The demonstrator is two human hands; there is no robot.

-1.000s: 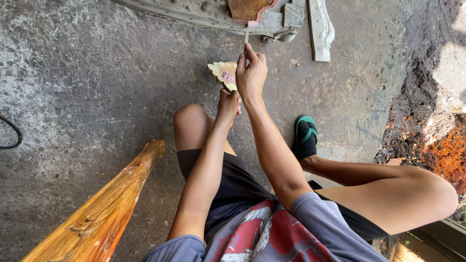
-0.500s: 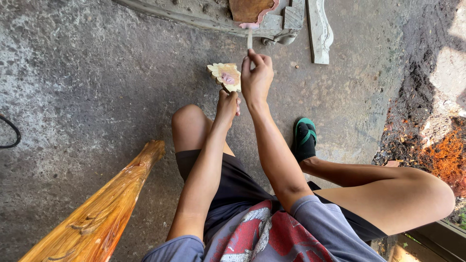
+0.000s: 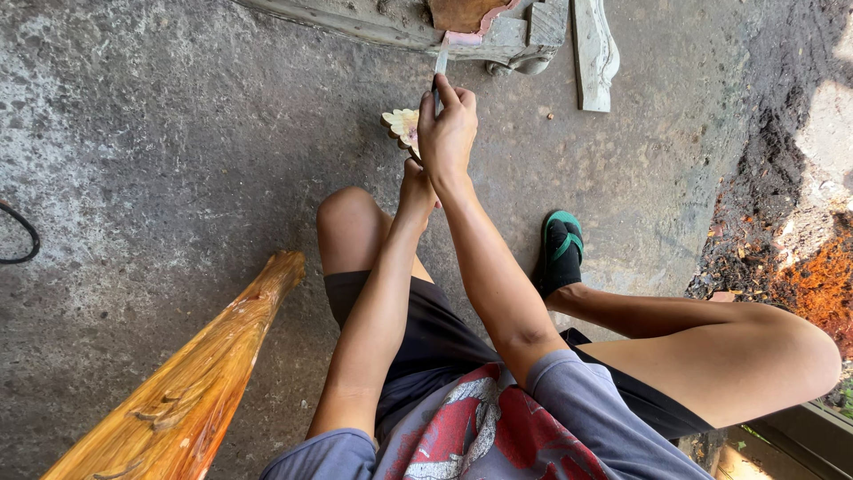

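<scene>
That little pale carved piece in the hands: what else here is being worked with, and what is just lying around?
In use:
- small pale carved piece, held by the left hand
- thin tool, gripped in the right hand

Lying about:
- varnished wooden beam
- grey carved mouldings
- black cable

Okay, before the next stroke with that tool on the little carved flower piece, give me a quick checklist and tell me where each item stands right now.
1. Right hand closed on the thin tool: ok, the grip is wrapped around the handle.
2. Left hand supporting the pale carved flower piece: cannot tell, the right hand and wrist cover the hold.
3. Tool tip clear of the left hand's fingers: ok, the tip points away, toward the grey carved wood on the ground.
4. Knee out of the tool's line: ok, it sits behind both hands.
5. Edge condition of the tool: cannot tell, too small.
</scene>
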